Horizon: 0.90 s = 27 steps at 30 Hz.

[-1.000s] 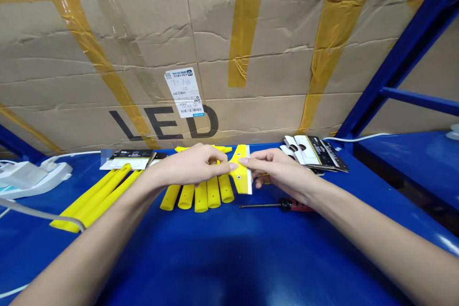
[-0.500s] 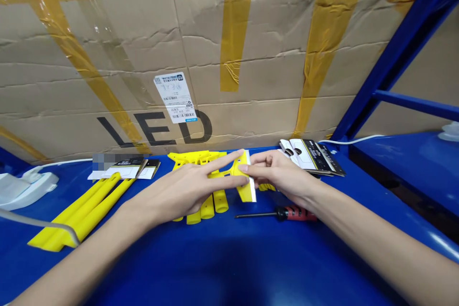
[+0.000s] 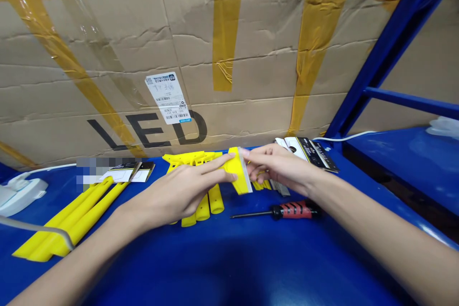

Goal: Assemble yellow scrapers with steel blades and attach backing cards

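Observation:
Near the centre, a yellow scraper head [image 3: 236, 172] with a pale metal blade along its right edge is held upright above the blue surface. My left hand [image 3: 190, 181] grips its yellow body from the left. The fingers of my right hand [image 3: 270, 165] touch the blade edge, thumb near its top corner. Several yellow handle parts [image 3: 216, 199] lie beneath and behind my left hand. A screwdriver [image 3: 292, 210] with a red and black handle rests in front of my right hand. Small yellow pieces [image 3: 261, 184] and grey metal strips [image 3: 280, 187] lie partly hidden below the right hand.
Long yellow handles [image 3: 75, 220] lie on the left beside printed cards [image 3: 124, 172]. More cards [image 3: 308, 153] are at the back right. A large cardboard box [image 3: 258, 67] stands behind. A blue frame post [image 3: 387, 52] rises at the right, and a white device [image 3: 27, 196] sits far left.
The view has shifted slightly to the right. The scraper head has turned a little, and my right thumb has moved from its yellow face to the blade's upper edge. Grey strips now show.

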{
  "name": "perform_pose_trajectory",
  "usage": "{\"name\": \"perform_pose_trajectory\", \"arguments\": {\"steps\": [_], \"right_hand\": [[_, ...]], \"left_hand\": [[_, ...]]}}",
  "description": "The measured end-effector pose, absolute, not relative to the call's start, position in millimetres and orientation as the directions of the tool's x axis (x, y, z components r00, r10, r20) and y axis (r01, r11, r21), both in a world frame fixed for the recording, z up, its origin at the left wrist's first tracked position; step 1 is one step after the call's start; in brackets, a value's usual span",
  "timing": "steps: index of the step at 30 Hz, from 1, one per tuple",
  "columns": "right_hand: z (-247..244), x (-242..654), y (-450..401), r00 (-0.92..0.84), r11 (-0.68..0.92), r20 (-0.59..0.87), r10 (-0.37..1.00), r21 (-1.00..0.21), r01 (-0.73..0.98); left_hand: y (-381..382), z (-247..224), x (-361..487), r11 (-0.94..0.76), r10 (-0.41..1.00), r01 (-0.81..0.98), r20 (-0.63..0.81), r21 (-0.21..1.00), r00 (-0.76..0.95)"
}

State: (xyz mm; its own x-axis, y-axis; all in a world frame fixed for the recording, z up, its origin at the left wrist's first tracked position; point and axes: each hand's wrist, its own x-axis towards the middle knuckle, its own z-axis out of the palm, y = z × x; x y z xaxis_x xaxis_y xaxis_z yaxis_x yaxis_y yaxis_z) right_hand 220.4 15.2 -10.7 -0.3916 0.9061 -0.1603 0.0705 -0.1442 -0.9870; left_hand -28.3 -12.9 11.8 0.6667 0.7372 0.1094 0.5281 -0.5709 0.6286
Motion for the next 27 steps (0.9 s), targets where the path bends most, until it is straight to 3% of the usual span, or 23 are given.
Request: {"name": "perform_pose_trajectory", "arguments": {"steps": [2,3,5,7,11,17,24,27], "right_hand": [[-5.4,234.1,24.0,-0.246,-0.027,-0.092,0.965,-0.966,0.256],[-3.5,241.0,28.0,-0.199,0.069,-0.018,0.980,-0.903,0.423],[-2.9,252.5,33.8,-0.188,0.224,0.123,0.974,-0.613,0.758],[-6.7,259.1,35.8,-0.196,0.251,0.170,0.966,-0.424,0.870],[-19.4,259.6,32.8,-0.163,0.211,0.179,0.970,-0.292,0.933],[-18.0,252.8,28.0,-0.144,0.184,0.172,0.974,-0.245,0.952],[-12.1,241.4,23.7,-0.411,0.421,0.114,0.905,-0.389,0.819],[-15.2,235.5,19.6,-0.550,0.571,0.165,0.818,-0.344,0.746]], "left_hand": [[-13.2,12.1,-27.2,-0.554,0.754,0.512,0.136,0.656,0.642],[-13.3,12.5,-26.4,-0.487,0.781,0.482,0.115,0.729,0.614],[-13.2,12.3,-24.1,-0.230,0.820,0.322,0.005,0.919,0.573],[-12.0,9.3,-20.9,0.059,0.799,0.100,-0.108,0.993,0.592],[-8.8,-3.7,-14.4,0.319,0.759,-0.119,-0.179,0.940,0.626],[-9.4,-8.0,-14.1,0.366,0.733,-0.145,-0.188,0.919,0.653],[-6.7,-3.3,-20.5,0.364,0.789,-0.163,-0.211,0.917,0.576],[-6.0,-6.0,-22.7,0.373,0.802,-0.175,-0.222,0.911,0.554]]}}
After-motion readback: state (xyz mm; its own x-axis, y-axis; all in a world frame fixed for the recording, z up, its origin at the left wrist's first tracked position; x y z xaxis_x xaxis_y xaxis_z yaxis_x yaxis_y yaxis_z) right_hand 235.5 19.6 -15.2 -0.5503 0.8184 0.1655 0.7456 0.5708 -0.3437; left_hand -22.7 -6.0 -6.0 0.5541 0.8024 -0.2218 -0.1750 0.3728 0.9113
